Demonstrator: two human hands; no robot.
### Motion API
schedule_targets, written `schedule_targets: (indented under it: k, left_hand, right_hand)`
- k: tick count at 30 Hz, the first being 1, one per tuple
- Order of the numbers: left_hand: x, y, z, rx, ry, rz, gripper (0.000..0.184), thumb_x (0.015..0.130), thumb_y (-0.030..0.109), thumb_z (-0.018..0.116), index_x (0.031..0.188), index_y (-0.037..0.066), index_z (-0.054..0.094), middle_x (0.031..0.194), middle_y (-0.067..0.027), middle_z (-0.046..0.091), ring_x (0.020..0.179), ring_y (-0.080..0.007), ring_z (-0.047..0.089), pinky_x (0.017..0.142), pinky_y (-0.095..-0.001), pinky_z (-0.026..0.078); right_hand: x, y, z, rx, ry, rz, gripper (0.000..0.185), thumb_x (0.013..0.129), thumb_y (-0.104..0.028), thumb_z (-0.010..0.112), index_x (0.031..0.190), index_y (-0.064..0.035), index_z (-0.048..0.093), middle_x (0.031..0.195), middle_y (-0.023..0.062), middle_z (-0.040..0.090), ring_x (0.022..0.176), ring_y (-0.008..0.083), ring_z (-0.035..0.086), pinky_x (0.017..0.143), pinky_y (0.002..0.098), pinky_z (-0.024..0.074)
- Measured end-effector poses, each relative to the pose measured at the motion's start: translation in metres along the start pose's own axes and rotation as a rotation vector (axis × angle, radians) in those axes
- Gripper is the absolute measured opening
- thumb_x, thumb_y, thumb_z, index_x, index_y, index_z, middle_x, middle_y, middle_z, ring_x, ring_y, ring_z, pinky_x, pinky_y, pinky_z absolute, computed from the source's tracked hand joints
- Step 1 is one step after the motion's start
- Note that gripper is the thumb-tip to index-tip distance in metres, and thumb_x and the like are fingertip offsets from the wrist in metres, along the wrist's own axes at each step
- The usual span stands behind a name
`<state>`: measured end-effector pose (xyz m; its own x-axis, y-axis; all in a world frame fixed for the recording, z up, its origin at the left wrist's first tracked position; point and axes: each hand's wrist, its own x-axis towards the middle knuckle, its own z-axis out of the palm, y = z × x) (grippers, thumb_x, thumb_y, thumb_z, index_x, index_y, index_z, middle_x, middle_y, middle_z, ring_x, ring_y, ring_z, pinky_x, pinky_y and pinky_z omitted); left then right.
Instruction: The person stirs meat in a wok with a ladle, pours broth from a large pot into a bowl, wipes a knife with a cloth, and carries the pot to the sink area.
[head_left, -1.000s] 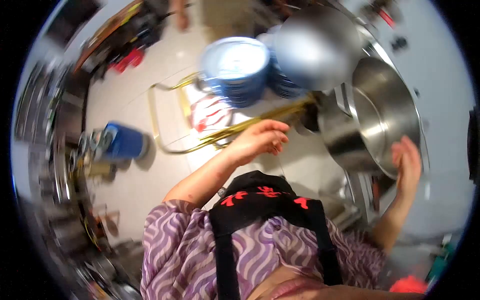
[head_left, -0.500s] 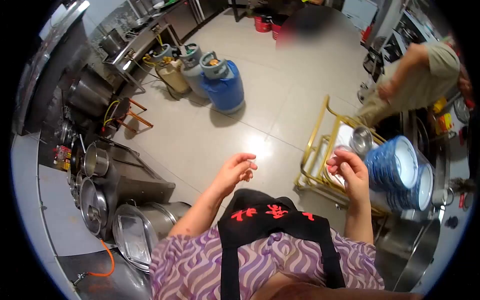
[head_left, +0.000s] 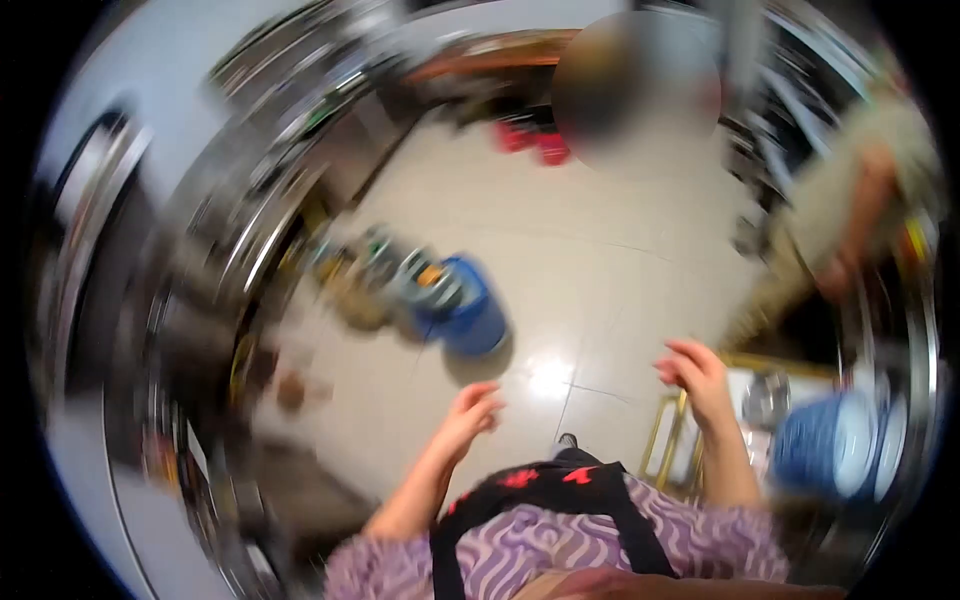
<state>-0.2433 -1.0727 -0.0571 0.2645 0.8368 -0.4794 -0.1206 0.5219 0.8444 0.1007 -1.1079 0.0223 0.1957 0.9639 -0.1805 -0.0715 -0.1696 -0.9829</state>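
My left hand (head_left: pixel 470 415) is held up over the pale tiled floor (head_left: pixel 560 230), its fingers loosely bent and apart with nothing between them. Further right, my right hand (head_left: pixel 697 378) is raised with curled but parted fingers, also holding nothing. It is nearest to the gold-framed cart (head_left: pixel 665 440). On that cart stand stacks of blue-and-white bowls (head_left: pixel 825 440) and a metal bowl (head_left: pixel 767 398). A blue-wrapped gas cylinder (head_left: pixel 470 310) stands on the floor beyond my left hand.
Another person (head_left: pixel 860 200) in light clothes is at the right, beyond the cart. More gas cylinders (head_left: pixel 365 285) stand left of the blue one. Red buckets (head_left: pixel 550 148) are at the back. Blurred counters and cookware line the left side.
The view has swung away from the large metal pot, and the cart now lies at the lower right. Both hands remain raised and have taken hold of nothing.
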Motion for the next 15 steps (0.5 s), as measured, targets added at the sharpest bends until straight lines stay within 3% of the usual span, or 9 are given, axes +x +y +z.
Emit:
schedule_targets:
  k: [3,6,8,15]
  left_hand:
    - [0.045,0.026,-0.03,-0.087,0.167,-0.023,0.038,0.083,0.011,0.056,0.119,0.004,0.045,0.088,-0.0082,0.059,0.062,-0.0108,0.05,0.056,-0.025,0.043]
    - [0.083,0.043,-0.073,-0.207,0.112,0.062,0.039,0.084,0.014,0.056,0.119,0.003,0.045,0.088,-0.0106,0.058,0.064,-0.0152,0.052,0.054,-0.0257,0.042]
    - [0.13,0.047,-0.102,-0.148,0.096,-0.01,0.036,0.086,0.019,0.054,0.118,0.004,0.046,0.087,-0.0097,0.058,0.064,-0.0146,0.052,0.053,-0.0262,0.042]
    - [0.263,0.125,-0.109,-0.123,-0.074,0.076,0.035,0.087,0.02,0.055,0.118,0.005,0.046,0.088,-0.0085,0.058,0.066,-0.0135,0.052,0.056,-0.0257,0.043]
  right_hand:
    - [0.057,-0.009,0.032,0.133,-0.104,-0.049,0.029,0.088,-0.014,0.05,0.114,-0.0014,0.054,0.097,0.0112,0.064,0.083,0.013,0.06,0.074,0.0249,0.0482]
    - [0.099,-0.024,0.092,0.31,-0.354,-0.073,0.029,0.09,-0.013,0.046,0.115,-0.0019,0.053,0.093,0.0072,0.063,0.082,0.0111,0.059,0.074,0.0247,0.0479]
    - [0.12,-0.043,0.111,0.154,-0.44,-0.128,0.029,0.089,-0.012,0.045,0.115,-0.0018,0.052,0.09,0.0058,0.062,0.079,0.0101,0.058,0.072,0.0238,0.0472]
    - [0.196,-0.042,0.133,0.098,-0.192,-0.067,0.028,0.09,-0.012,0.044,0.115,-0.0041,0.053,0.089,0.0051,0.062,0.077,0.0093,0.057,0.072,0.0242,0.0473]
